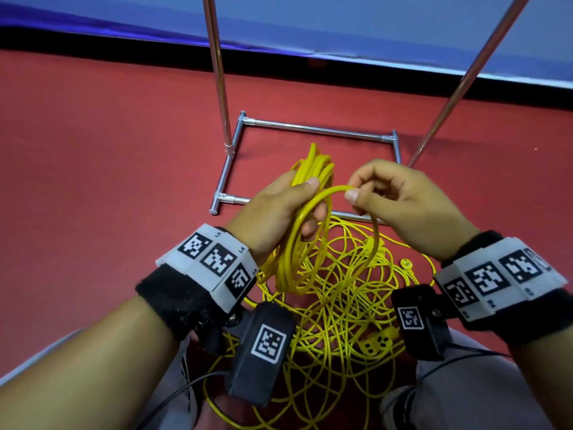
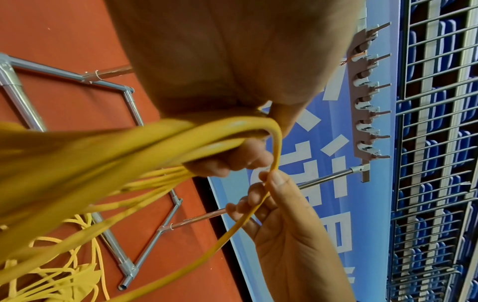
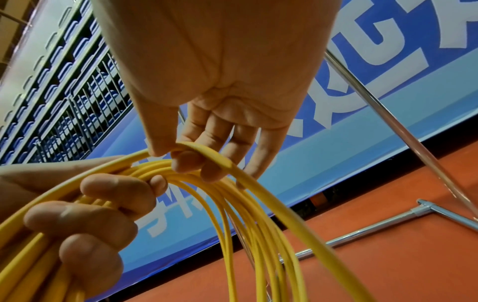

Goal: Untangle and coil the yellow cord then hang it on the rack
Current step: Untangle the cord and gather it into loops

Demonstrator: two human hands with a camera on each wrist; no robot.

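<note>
Above the red floor (image 1: 93,150), in front of the rack (image 1: 313,129), the left hand (image 1: 273,209) holds a bundle of finished loops of the yellow cord (image 1: 297,249), its grip curled firmly around them with the thumb laid across the top. The right hand (image 1: 400,200) pinches a single strand between thumb and forefinger, its grip clamped on that strand just beside the left thumb, forming the next loop. Most of the cord lies uncoiled in a loose tangle on the floor beneath both wrists, with a plug end (image 1: 376,341) among it; the coiling appears less than half done. To do this step well, the right hand should lay the new loop at the same size as those already held, flat against them, and let the strand slide through the fingers so twists run out rather than build. Slack drawn from the pile should be lifted gently; a hard pull may tighten crossings into knots. The hooks (image 2: 367,114) of the rack show only in the left wrist view.
</note>
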